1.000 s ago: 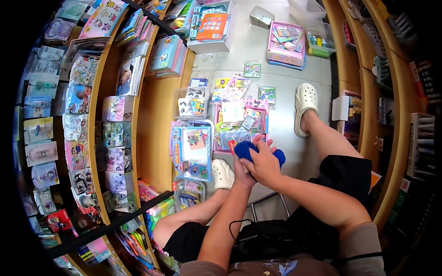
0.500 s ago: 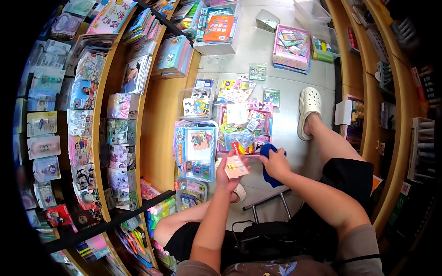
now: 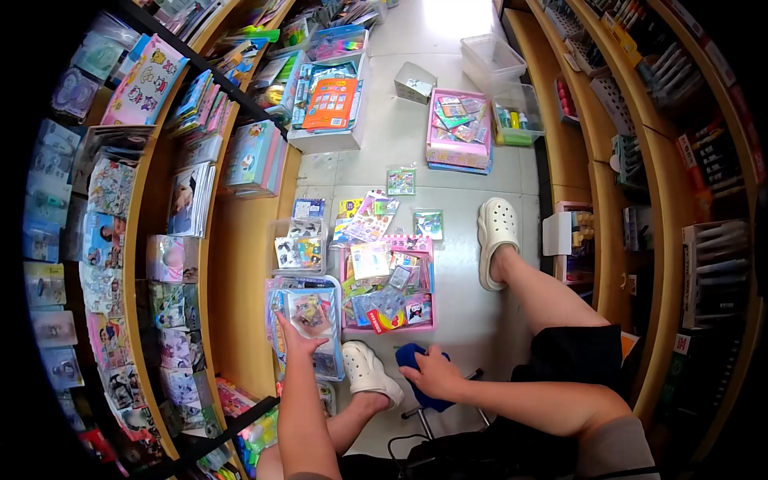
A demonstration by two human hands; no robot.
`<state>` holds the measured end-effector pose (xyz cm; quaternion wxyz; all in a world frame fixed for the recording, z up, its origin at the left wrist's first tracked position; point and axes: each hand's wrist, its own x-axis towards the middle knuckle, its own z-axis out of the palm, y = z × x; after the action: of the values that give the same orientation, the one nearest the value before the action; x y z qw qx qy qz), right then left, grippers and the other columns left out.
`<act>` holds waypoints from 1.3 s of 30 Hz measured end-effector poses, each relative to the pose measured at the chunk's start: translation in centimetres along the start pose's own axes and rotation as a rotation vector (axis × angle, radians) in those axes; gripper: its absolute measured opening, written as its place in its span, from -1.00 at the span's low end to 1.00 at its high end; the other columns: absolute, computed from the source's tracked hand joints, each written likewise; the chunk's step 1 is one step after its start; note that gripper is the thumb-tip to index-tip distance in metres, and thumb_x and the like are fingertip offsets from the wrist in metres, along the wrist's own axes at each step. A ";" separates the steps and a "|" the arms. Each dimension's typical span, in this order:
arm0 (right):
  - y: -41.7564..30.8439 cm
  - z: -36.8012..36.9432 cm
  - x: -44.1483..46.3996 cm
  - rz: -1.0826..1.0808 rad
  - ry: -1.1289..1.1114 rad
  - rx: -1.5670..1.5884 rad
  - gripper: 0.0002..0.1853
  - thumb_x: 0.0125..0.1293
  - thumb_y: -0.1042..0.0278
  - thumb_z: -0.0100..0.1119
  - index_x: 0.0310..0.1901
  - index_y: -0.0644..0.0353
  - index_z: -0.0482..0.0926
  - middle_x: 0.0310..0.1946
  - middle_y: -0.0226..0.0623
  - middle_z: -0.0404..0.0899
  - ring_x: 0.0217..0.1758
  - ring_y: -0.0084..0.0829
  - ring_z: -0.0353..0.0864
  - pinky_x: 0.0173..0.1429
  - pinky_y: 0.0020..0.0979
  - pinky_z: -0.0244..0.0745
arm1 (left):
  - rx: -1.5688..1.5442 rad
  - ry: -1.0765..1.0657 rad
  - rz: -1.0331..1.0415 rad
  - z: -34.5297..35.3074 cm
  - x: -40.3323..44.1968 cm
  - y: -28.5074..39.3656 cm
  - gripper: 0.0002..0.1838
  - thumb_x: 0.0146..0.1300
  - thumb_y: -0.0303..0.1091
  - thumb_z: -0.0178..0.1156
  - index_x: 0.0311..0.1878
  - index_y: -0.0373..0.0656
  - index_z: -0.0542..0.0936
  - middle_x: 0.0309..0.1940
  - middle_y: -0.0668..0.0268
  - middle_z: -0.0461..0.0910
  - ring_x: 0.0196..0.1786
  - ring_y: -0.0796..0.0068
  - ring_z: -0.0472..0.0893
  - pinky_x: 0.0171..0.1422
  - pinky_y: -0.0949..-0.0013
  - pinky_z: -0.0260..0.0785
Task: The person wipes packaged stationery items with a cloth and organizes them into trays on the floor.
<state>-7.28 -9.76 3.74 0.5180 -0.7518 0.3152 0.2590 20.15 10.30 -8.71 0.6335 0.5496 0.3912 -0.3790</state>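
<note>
My left hand [image 3: 301, 342] reaches over a blue-rimmed clear tray [image 3: 341, 360], its thumb and fingers spread apart. Just beyond the palm lies a small clear packet with a printed picture [image 3: 310, 310]; whether the fingertips touch it I cannot tell. In my right hand [image 3: 438, 376] is a dark blue cloth [image 3: 410, 354], bunched under the fingers above the floor. A pink box [image 3: 434, 300] full of sticker packs and small cards sits on the floor ahead of my hands.
Loose packs [image 3: 402, 181] lie on the tiles beyond the pink box. A clear bin [image 3: 324, 248] of packets is at left. Farther off stand a white box [image 3: 328, 142] and another pink box [image 3: 460, 152]. Wooden shelves [image 3: 240, 320] line both sides; my white clogs [image 3: 498, 228] flank the goods.
My left hand has moved left and forward to the tray, and the pale pink card it held no longer shows in it. My right hand keeps the blue cloth. The view has shifted.
</note>
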 end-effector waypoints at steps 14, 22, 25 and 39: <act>0.7 0.8 -1.4 0.001 -0.297 -0.132 -0.49 0.21 -0.17 -0.04 -0.04 0.12 0.48 -0.06 0.03 0.33 -0.03 0.03 0.45 0.01 -0.07 0.40 | 0.840 0.211 0.559 4.7 10.7 -8.9 -0.57 0.12 -0.15 0.17 -0.19 -0.39 0.41 -0.20 -0.02 0.42 -0.09 0.15 0.41 0.02 0.22 0.26; 0.7 -0.2 -1.5 -0.001 -0.305 -0.119 -0.49 0.22 -0.16 -0.04 -0.04 0.12 0.49 -0.07 0.02 0.34 -0.07 0.02 0.48 -0.04 -0.09 0.43 | 1.003 0.271 0.854 11.4 7.3 -9.6 -0.51 0.08 -0.12 0.19 -0.15 -0.40 0.36 -0.13 -0.08 0.38 0.03 0.02 0.32 0.15 0.17 0.16; 1.0 -0.3 -1.5 0.013 -0.316 -0.129 -0.49 0.22 -0.17 -0.05 -0.04 0.11 0.49 -0.07 0.02 0.34 -0.07 0.01 0.48 -0.04 -0.09 0.44 | 1.069 0.318 0.927 12.6 7.9 -9.8 -0.44 0.05 -0.14 0.22 -0.06 -0.40 0.30 -0.08 -0.09 0.36 0.05 -0.01 0.33 0.16 0.15 0.17; 1.1 -0.3 -1.6 0.046 -0.339 -0.115 -0.48 0.22 -0.17 -0.04 -0.02 0.12 0.48 -0.07 -0.01 0.35 -0.04 -0.01 0.47 -0.04 -0.11 0.44 | 0.996 0.317 0.837 13.0 10.4 -10.0 -0.50 -0.01 -0.33 0.26 -0.06 -0.33 0.28 -0.15 -0.04 0.46 -0.04 0.02 0.47 0.06 0.16 0.29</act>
<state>-9.09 -10.00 4.28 0.5138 -0.7185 0.2249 0.4114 16.28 -4.24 -21.03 0.3328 0.9307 0.0115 -0.1512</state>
